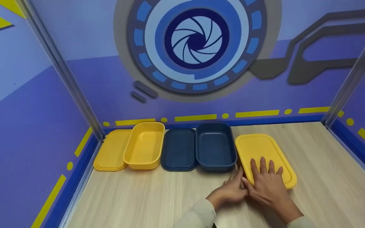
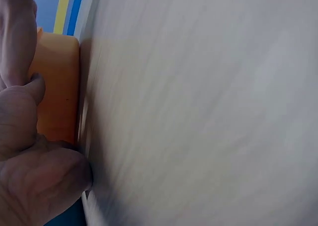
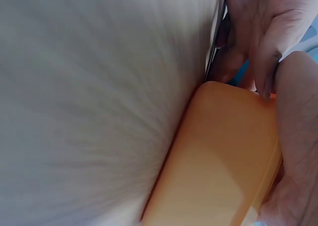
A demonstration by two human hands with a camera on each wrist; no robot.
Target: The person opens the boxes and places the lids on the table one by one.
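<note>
A yellow food container with its yellow lid (image 1: 258, 144) on top stands at the right of the row, tilted slightly from the others. My right hand (image 1: 269, 185) lies spread across the near half of that lid, thumb at its near left corner. Beside that corner is my left hand (image 1: 232, 189), its fingers along the container's left side and its thumb close to the right thumb. The right wrist view shows the container's yellow wall (image 3: 218, 151) on the table, with the left hand (image 3: 258, 32) at its corner. In the left wrist view, the left fingers (image 2: 47, 181) are low by the tabletop.
Just left stands an uncovered navy container (image 1: 215, 145), then a navy lid (image 1: 179, 150) lying flat. Further left, an uncovered yellow container (image 1: 144, 147) overlaps a yellow lid (image 1: 111, 152). Blue and purple walls (image 1: 176, 107) enclose the wooden table (image 1: 144, 196) at the back and sides.
</note>
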